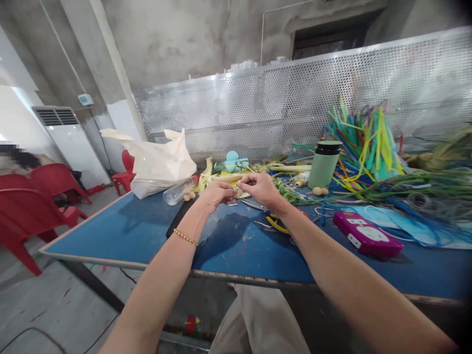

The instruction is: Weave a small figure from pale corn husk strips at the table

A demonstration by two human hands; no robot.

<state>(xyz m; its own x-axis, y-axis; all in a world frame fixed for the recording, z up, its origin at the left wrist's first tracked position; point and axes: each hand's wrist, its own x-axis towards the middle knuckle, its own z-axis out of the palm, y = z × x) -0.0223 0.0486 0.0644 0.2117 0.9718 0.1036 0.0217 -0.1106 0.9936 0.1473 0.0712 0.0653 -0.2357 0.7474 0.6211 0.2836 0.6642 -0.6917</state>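
Note:
My left hand (217, 195) and my right hand (262, 191) meet over the far half of the blue table (147, 233). Thumb and fingers of both are pinched on a small pale scrap (240, 191), mostly hidden by the fingertips; its kind I cannot make out. Just behind lie pale corn husks (206, 178). Scissors with yellow handles (276, 224) rest under my right wrist, their blades pointing away. A dark phone-like slab (180, 219) lies beside my left forearm.
A white plastic bag (162, 164) and a clear bottle (177, 192) stand and lie at left. To the right are a green tumbler (324, 166), small round tan balls (320, 191), a purple box (367, 235), colourful pipe cleaners (379, 147) and green stems. A perforated metal screen (236, 110) backs the table.

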